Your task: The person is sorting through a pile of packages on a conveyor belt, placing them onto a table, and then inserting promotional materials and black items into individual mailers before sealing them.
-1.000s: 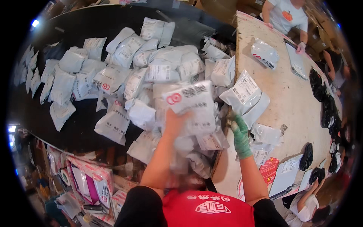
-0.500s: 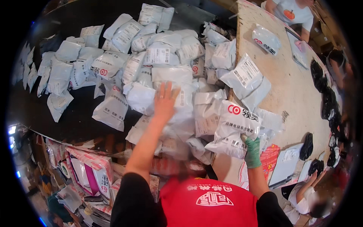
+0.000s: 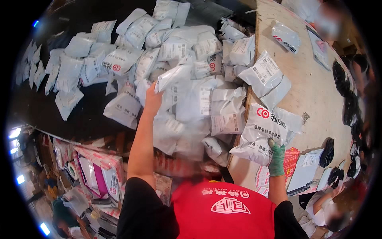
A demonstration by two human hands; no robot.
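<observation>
Parcel (image 3: 258,133) in right hand (image 3: 277,159), near table edge (image 3: 260,38)

Glossy, crinkled plastic parcels (image 3: 256,135) and matt, smudged wooden tabletop (image 3: 316,103).

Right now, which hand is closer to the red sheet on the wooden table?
Right. The right hand, green-gloved, is just left of the red sheet; the left hand is farther away, gripping a white package over the pile.
</observation>
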